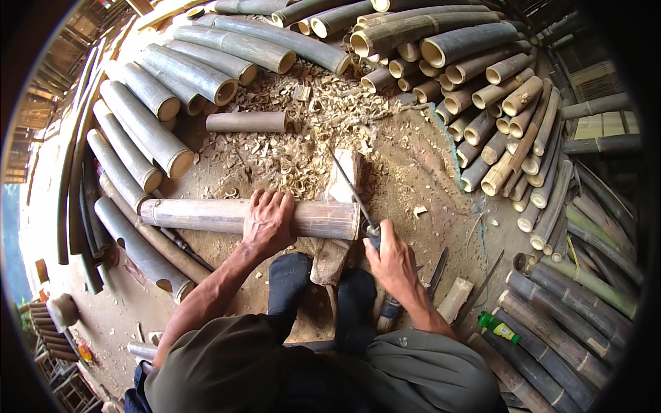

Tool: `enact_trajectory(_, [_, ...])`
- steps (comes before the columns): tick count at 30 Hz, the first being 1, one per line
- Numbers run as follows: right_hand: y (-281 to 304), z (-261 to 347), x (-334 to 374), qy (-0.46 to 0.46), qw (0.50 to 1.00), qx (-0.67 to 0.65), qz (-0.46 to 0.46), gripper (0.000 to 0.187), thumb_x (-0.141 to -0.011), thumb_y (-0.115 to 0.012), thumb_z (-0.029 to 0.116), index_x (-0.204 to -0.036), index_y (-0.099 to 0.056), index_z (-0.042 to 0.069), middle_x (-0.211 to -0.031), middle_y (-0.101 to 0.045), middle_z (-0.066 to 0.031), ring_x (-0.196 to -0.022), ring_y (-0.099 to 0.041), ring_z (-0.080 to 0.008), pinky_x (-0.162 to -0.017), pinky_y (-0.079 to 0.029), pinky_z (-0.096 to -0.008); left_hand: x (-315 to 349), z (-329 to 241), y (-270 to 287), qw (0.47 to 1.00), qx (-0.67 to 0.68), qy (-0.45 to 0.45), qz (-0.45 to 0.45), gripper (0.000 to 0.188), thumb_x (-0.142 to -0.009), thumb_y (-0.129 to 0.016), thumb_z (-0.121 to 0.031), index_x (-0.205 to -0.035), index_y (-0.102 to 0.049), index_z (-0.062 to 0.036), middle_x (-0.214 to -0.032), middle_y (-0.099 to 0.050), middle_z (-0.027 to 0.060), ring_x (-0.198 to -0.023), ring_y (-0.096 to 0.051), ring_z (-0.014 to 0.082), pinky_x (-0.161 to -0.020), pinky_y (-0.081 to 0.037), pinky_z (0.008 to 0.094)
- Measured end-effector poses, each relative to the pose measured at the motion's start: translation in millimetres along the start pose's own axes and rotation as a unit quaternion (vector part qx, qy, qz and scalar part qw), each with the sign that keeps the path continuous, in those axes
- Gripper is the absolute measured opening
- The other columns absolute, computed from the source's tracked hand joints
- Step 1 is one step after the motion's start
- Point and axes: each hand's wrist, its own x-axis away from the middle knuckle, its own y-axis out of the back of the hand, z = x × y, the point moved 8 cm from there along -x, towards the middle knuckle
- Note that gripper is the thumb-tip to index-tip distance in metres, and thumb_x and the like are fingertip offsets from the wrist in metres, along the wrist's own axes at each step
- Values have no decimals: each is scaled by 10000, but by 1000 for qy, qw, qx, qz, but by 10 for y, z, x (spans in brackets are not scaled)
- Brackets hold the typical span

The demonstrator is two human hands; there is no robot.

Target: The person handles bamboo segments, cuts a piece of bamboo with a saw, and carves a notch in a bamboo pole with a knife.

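Observation:
A thick bamboo tube lies crosswise in front of me on a pale wooden block. My left hand presses down around the tube, fingers curled over its far side. At the tube's right end, my right hand is closed round the dark handle of a long, thin-bladed hand tool. Its narrow blade points away and to the left, passing over the block close to the tube's cut end. Whether the blade touches the bamboo, I cannot tell.
Bamboo shavings cover the ground beyond, around a short bamboo piece. Stacked bamboo tubes curve round the far and right sides. Near my right leg lie a knife blade, a wood piece and a green bottle.

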Motion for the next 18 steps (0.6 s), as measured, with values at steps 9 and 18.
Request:
enact_trajectory(9, [-270,-589,-59,-58,997,25,54,247,-1002,-626,142,-1142,-485,-4,-793,-665,-241,-715,-700,-464,-600,-550,-530,25,60,-103,1000,-26,0,-7,576,-655,-770,-151,-1186,-590,-17,-1105,-641,170,-1149,-606,367,-1115,-392,548])
enact_trajectory(18, [-447,-602,-88,-132,980,86,118,269,-977,-681,92,-1116,-470,1,-809,-654,-212,-690,-707,-369,-586,-573,-449,45,-59,-35,999,-21,-12,-27,692,-633,-849,-209,-1242,-565,-45,-1158,-605,158,-1203,-569,356,-1110,-385,549])
